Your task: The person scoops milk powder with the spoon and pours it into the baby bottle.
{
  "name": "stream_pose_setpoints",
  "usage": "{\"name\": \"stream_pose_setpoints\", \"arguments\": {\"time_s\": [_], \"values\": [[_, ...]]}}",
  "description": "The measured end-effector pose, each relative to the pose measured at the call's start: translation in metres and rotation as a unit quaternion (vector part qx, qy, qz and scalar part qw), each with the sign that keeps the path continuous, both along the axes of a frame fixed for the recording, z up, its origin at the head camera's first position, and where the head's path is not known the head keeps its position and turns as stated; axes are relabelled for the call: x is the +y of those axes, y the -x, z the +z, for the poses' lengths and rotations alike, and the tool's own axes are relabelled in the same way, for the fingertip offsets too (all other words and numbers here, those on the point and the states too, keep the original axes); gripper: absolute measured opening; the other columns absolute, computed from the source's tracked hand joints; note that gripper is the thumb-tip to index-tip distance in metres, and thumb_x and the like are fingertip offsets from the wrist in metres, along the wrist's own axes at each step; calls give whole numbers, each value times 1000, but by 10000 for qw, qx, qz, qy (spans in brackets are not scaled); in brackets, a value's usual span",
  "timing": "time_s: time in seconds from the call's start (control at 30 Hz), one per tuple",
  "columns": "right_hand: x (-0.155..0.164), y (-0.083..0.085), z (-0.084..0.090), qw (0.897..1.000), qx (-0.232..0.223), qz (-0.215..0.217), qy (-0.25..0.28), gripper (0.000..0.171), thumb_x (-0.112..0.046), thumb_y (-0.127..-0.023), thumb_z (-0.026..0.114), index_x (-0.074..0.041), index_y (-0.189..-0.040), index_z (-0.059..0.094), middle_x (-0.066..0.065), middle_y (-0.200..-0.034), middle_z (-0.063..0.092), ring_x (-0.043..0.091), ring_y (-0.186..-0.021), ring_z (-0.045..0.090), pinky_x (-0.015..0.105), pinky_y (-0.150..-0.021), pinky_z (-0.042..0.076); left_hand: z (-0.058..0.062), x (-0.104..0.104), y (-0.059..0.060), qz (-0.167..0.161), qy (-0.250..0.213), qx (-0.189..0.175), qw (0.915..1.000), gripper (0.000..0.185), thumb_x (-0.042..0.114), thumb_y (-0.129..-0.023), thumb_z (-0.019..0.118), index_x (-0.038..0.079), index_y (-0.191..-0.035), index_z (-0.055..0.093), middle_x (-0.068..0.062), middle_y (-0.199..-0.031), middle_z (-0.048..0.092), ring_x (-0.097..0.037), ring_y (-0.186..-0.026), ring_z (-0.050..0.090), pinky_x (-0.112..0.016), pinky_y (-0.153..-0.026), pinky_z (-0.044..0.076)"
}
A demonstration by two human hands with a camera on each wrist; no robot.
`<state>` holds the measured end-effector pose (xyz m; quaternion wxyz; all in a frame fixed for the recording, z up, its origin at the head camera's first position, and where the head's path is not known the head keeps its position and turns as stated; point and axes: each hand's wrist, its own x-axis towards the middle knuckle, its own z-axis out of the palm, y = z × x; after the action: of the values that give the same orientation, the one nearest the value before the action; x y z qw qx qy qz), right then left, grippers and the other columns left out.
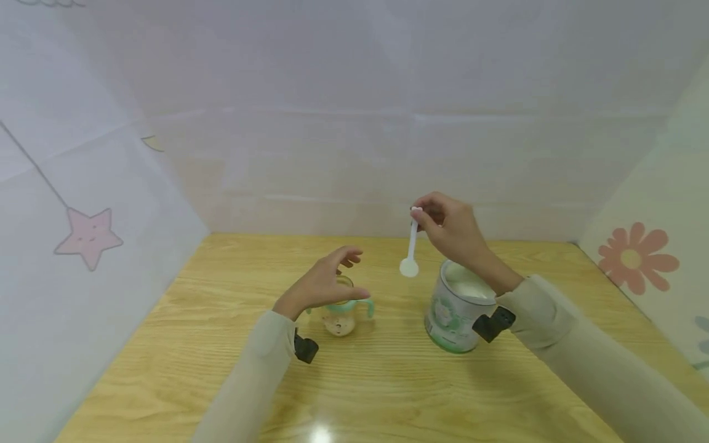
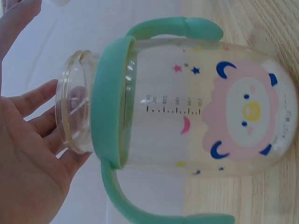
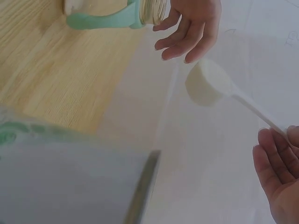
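Observation:
My right hand [image 1: 455, 231] pinches the handle end of a white measuring scoop [image 1: 409, 267], held up in the air between the bottle and the tin. Pale powder appears level with the rim of the scoop's bowl [image 3: 208, 86]. A clear baby bottle [image 2: 163, 79] with a mint-green collar and two handles stands upright and uncapped on the table, a pink animal face printed on it. Around its open neck [image 2: 74, 102], my left hand [image 1: 324, 284] is spread with fingers loosely bent, thumb apart. Under my right wrist is an open milk powder tin [image 1: 451, 317] with pale powder [image 1: 471, 284] inside.
The light wooden table [image 1: 188, 344] runs back to a pale cloth backdrop [image 1: 310, 154]. Cloth walls with a pink star [image 1: 88, 237] and a red flower [image 1: 637, 258] stand at the left and right. The tin's rim rises close beneath my right forearm.

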<state>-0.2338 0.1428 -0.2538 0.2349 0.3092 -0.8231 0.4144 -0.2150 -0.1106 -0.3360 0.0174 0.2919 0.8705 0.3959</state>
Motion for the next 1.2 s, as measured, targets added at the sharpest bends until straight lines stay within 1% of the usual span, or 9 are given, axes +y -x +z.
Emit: {"name": "stream_pose_setpoints", "arguments": {"time_s": [0.17,0.27,0.4,0.53,0.7,0.8,0.87,1.0,1.2], "values": [[-7,2,-1,9999,5,118,-27,10,1,-92,58,8,-96,63,18,-81,68,17,-65,67,14,-62,53,-1,-5,-2,96,11,-44,9999,77,38,-82,74,13,-144,37,-8,-134,50,-27,-121,47,-44,-99,43],[-11,2,-1,9999,-36,126,-53,10,1,-92,58,8,-96,63,18,-81,68,23,-65,67,15,-62,53,0,-8,-4,121,4,-78,9999,77,36,-82,74,12,-144,37,-9,-135,49,-26,-121,47,-45,-99,43],[-16,1,-2,9998,-99,159,-60,9,1,-92,59,7,-96,63,17,-80,68,23,-65,67,16,-62,53,0,-12,-8,160,11,-113,9998,77,39,-82,73,13,-144,36,-8,-135,49,-26,-121,46,-44,-100,42],[-22,1,-5,9996,-104,245,-99,9,1,-92,59,7,-96,64,16,-80,68,23,-65,67,18,-61,53,-3,-19,-11,214,24,-161,9996,78,42,-81,73,12,-144,36,-9,-135,50,-30,-123,46,-45,-100,42],[-30,1,-8,9995,-120,266,-144,9,0,-92,59,6,-97,63,15,-80,69,20,-65,67,19,-61,53,-7,-26,-13,362,37,-216,9991,77,39,-82,74,11,-143,37,-9,-135,50,-29,-123,47,-46,-101,42],[-31,1,-8,9993,-160,328,-122,9,0,-92,59,6,-98,63,16,-81,68,21,-66,67,20,-61,53,-9,-25,-14,434,36,-284,9986,78,39,-81,75,11,-143,37,-9,-135,50,-27,-123,47,-47,-102,41],[-32,1,-8,9990,-190,384,-107,10,0,-92,59,6,-98,63,16,-81,68,23,-67,68,21,-62,54,-10,-25,-16,454,41,-314,9985,78,38,-81,75,11,-143,37,-11,-135,50,-28,-123,47,-49,-102,41],[-34,-1,-8,9984,-300,472,-68,10,0,-92,59,7,-99,62,17,-82,68,24,-68,68,23,-63,55,-13,-24,-18,534,87,-384,9978,79,40,-80,75,12,-143,37,-11,-135,51,-26,-122,48,-47,-101,41],[-38,-3,-9,9972,-479,571,-4,11,-3,-93,60,5,-98,63,15,-81,69,22,-68,69,27,-61,56,-20,-23,-22,638,2,-558,9964,79,42,-79,75,13,-143,37,-5,-135,50,-23,-122,47,-44,-100,42]]}}
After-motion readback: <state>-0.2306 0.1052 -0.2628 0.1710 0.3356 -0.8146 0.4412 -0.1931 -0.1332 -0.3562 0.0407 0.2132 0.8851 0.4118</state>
